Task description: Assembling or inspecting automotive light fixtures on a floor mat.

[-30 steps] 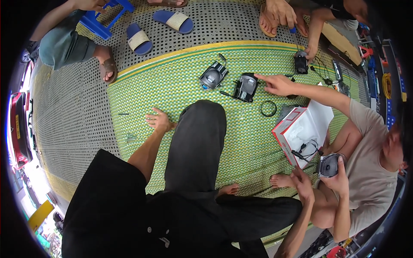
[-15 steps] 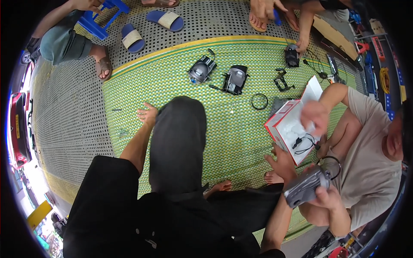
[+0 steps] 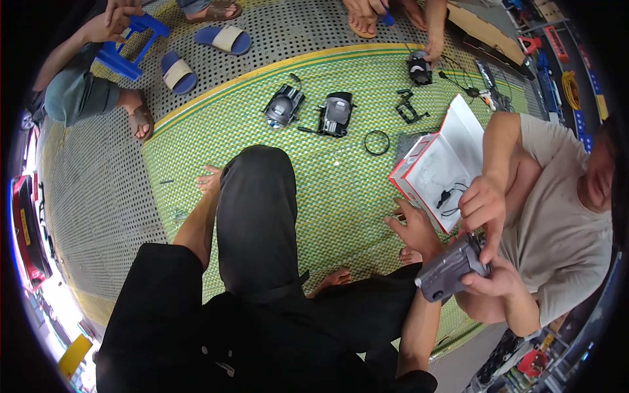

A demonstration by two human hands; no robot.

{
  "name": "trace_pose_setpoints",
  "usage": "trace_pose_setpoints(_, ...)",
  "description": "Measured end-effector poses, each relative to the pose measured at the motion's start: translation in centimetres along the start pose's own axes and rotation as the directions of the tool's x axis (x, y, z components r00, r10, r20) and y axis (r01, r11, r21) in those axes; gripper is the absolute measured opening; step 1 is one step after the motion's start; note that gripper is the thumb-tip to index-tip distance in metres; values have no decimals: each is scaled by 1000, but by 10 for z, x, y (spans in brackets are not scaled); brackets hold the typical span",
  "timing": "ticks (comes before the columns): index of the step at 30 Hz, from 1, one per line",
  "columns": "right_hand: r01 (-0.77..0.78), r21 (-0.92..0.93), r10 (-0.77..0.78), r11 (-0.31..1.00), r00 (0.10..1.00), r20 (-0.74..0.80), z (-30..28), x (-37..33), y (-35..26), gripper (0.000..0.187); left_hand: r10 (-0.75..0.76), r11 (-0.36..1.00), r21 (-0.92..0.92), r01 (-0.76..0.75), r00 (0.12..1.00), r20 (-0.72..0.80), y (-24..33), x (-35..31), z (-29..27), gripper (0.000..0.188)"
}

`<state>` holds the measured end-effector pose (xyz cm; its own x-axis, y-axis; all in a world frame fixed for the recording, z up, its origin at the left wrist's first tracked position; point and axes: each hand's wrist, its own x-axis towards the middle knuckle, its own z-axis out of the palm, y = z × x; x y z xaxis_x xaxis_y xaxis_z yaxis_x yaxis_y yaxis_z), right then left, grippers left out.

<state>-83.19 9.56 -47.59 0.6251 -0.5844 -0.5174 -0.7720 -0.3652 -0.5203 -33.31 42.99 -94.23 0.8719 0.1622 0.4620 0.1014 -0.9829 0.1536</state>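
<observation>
My left hand [image 3: 208, 179] rests on the green woven mat [image 3: 341, 216] with its fingers spread, partly hidden by my knee. My right hand [image 3: 417, 229] is empty, fingers apart, beside the near edge of an open white box with red edges [image 3: 452, 154]. Inside that box lies a thin black cable [image 3: 449, 198]. Just over my right forearm, a co-worker's two hands [image 3: 485, 209] hold a dark grey, boxy device [image 3: 449, 270]. Two black lamp-like units with rounded housings, one [image 3: 284, 106] left of the other [image 3: 335, 114], sit on the mat ahead.
A black ring [image 3: 377, 143] and a black bracket [image 3: 411, 108] lie on the mat. Another person's hand touches a third black unit [image 3: 420, 68] at the far right. Slippers [image 3: 224, 40] and a blue stool [image 3: 131, 49] stand beyond the mat. Tools line the right side.
The co-worker's upper hand has moved from over the box down onto the grey device. The black loop beside the device no longer shows. My view has shifted slightly; my hands stay in place.
</observation>
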Motion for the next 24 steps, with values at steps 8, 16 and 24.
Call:
trace_pose_setpoints(8,35,-97,-42,995,997,-65,14,-1,31,60,-438,485,-827,285,897,53,21,11,21,79)
trace_pose_setpoints(16,-36,-78,28,996,994,-103,15,-6,27,59,-495,21,-959,282,836,235,32,18,7,81)
trace_pose_setpoints(24,63,-83,-72,995,992,-105,23,-5,45,61,-375,437,-815,379,901,218,21,14,15,81)
